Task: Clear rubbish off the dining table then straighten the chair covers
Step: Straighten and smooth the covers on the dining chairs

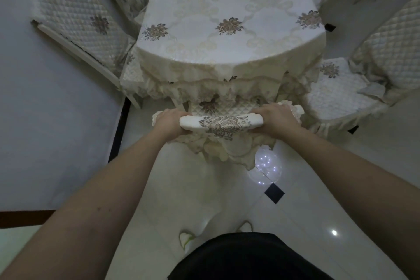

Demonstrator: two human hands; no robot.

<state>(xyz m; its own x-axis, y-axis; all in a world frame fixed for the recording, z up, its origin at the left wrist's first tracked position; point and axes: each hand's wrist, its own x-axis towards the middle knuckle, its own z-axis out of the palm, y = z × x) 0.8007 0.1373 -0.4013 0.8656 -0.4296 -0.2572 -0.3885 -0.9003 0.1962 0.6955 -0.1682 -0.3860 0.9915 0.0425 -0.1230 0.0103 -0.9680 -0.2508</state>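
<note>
The dining table (229, 52) wears a cream floral tablecloth, and I see no rubbish on it. Directly in front of me a chair is pushed under the table's near end. Its cream chair cover (221, 123) with a floral patch lies over the top of the backrest. My left hand (169, 120) grips the left end of that covered backrest top. My right hand (278, 118) grips the right end. The frilled hem of the cover hangs down behind the backrest. The quilted seat cushion (225, 108) shows between my hands.
A quilted covered chair (75, 20) stands at the table's left, against the wall, with another behind it. A third covered chair (354, 88) stands at the right, its seat pulled out. Glossy white floor tiles with a black inset (274, 193) lie under me.
</note>
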